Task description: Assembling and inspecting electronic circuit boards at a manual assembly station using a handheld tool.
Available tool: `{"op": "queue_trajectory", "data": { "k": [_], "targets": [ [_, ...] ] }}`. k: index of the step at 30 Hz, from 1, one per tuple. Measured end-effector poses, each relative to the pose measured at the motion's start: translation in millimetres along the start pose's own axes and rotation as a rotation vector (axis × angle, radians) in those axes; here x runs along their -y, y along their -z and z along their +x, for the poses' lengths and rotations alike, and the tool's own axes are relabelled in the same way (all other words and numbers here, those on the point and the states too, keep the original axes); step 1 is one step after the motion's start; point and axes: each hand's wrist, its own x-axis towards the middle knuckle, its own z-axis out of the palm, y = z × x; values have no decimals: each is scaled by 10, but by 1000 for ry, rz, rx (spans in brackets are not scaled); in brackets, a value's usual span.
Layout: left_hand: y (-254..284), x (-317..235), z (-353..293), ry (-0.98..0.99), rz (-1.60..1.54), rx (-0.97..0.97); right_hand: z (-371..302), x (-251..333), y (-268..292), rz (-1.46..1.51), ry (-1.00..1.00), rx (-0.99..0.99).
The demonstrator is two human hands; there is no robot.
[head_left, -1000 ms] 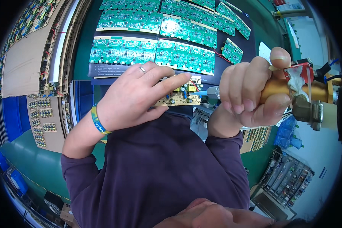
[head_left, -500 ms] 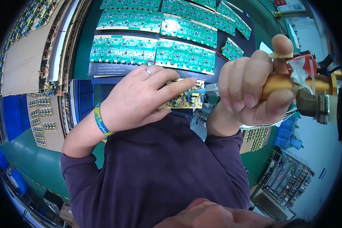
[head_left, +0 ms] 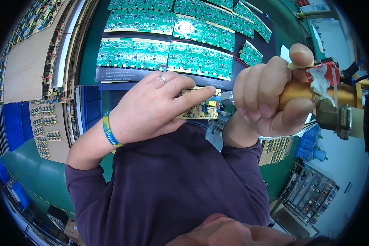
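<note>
My left hand (head_left: 151, 100), with a ring and a wristband, holds a small tan circuit board (head_left: 201, 114) in front of my chest. Its fingers reach over the board's top and hide much of it; a yellow part and several wires show at its right end. Wrapped round the gold barrel of a dispensing gun (head_left: 299, 94) is my right hand (head_left: 262, 88). The thumb lies on a pale tab beside the gun's red part. A metal nozzle (head_left: 226, 97) with a pale blue tip points left at the board, the very end hidden behind my left index finger.
Rows of green circuit board panels (head_left: 133, 53) lie on a dark sheet beyond my hands, with a smaller green board (head_left: 251, 53) at their right. Cardboard sheets (head_left: 28, 71) bearing more boards stand at the left. A hose runs from the gun toward the right edge.
My right hand and the gun have shifted slightly left, and the thumb sits lower. My left hand has moved a little right, and its fingertip now covers more of the blue tip.
</note>
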Motion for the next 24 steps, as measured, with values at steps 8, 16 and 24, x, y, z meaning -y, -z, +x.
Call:
{"op": "queue_trajectory", "data": {
  "k": [8, 16, 24],
  "targets": [
    [-5, -24, -1, 2, 4, 5, -13, 59, -2, -68, -40, 2],
    [-24, -38, 5, 3, -15, 20, 51, 7, -13, 17, 6, -1],
    [-9, -36, -3, 0, -10, -20, 25, 11, -10, -17, -37, 26]
  ]
}}
